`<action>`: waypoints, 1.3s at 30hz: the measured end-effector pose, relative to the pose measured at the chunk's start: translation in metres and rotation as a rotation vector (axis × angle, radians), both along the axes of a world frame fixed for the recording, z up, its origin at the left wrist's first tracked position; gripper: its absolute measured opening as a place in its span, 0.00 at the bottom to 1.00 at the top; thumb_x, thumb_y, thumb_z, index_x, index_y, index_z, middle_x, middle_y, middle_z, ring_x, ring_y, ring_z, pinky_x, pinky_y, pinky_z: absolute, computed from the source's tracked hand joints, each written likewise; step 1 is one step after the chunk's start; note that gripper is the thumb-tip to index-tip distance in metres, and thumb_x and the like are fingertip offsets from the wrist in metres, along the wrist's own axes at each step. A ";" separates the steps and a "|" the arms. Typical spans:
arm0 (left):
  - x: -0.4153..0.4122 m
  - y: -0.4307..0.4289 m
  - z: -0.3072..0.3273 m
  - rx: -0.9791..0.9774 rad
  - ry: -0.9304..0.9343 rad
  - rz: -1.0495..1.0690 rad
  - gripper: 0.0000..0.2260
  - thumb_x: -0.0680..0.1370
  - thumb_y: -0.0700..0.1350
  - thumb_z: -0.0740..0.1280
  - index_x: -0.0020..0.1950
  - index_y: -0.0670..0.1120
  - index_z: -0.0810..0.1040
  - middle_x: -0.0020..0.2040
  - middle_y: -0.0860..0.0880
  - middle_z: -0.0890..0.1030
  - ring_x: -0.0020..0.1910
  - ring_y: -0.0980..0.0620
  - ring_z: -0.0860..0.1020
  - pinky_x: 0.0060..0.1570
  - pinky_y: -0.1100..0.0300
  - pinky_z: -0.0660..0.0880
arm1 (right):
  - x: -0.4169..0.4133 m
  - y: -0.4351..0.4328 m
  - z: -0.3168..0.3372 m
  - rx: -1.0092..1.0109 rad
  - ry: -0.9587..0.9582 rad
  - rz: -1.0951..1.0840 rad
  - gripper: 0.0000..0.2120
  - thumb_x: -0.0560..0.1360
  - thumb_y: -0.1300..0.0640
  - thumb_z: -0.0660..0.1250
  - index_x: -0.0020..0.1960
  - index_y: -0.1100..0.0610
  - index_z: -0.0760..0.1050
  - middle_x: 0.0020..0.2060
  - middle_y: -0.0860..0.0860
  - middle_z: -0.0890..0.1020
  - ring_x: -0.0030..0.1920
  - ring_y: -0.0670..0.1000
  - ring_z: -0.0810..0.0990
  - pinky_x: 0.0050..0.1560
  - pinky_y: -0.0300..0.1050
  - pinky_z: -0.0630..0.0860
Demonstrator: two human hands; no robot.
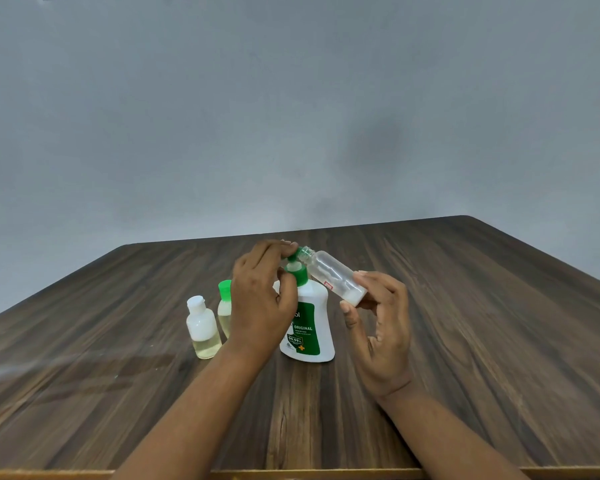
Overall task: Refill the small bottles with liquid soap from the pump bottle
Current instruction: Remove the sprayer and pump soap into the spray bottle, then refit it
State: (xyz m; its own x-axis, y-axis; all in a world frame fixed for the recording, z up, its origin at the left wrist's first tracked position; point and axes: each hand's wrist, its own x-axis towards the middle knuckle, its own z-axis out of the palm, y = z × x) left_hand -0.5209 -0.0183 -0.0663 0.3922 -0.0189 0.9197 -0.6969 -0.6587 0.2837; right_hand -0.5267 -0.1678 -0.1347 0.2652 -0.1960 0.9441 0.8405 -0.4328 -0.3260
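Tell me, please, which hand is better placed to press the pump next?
Left. The left hand curls its fingers over the pump bottle's green head, while the right hand holds the small bottle tilted, mouth at the nozzle.

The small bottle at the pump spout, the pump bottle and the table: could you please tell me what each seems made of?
The small bottle looks like clear, slightly frosted plastic: its inside shows through. The pump bottle looks like opaque, smooth white plastic with a green label. The table is wood or wood-look laminate, dark brown with grain streaks; I cannot tell which.
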 end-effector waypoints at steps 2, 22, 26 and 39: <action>0.000 -0.001 -0.004 0.001 -0.009 0.010 0.12 0.71 0.40 0.58 0.49 0.43 0.79 0.48 0.55 0.78 0.47 0.58 0.76 0.48 0.51 0.73 | -0.001 0.000 0.000 0.015 0.003 -0.005 0.17 0.81 0.47 0.57 0.62 0.58 0.68 0.57 0.52 0.70 0.58 0.46 0.73 0.50 0.42 0.78; 0.008 0.003 0.040 -0.364 0.447 -0.116 0.04 0.70 0.43 0.74 0.36 0.45 0.82 0.36 0.49 0.84 0.37 0.55 0.81 0.41 0.64 0.76 | 0.000 -0.001 0.001 0.010 0.020 -0.010 0.17 0.80 0.48 0.58 0.62 0.58 0.69 0.56 0.51 0.71 0.57 0.44 0.72 0.53 0.32 0.73; 0.010 0.001 0.039 -0.353 0.432 -0.106 0.05 0.71 0.43 0.74 0.36 0.45 0.82 0.36 0.50 0.83 0.34 0.61 0.79 0.37 0.71 0.73 | 0.000 0.000 0.001 0.009 0.019 -0.013 0.17 0.80 0.48 0.58 0.62 0.58 0.69 0.56 0.51 0.71 0.57 0.43 0.72 0.52 0.32 0.73; 0.008 0.000 0.024 -0.337 0.349 -0.090 0.05 0.72 0.43 0.73 0.37 0.45 0.80 0.36 0.51 0.81 0.37 0.60 0.78 0.39 0.73 0.72 | -0.002 0.000 0.002 0.024 0.045 -0.052 0.17 0.81 0.47 0.56 0.60 0.58 0.69 0.54 0.52 0.70 0.54 0.43 0.72 0.52 0.30 0.71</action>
State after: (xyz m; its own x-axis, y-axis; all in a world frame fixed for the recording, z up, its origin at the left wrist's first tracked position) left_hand -0.5124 -0.0188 -0.0422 0.6883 0.2090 0.6947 -0.5725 -0.4318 0.6970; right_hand -0.5289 -0.1674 -0.1324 0.2958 -0.2330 0.9264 0.8012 -0.4676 -0.3735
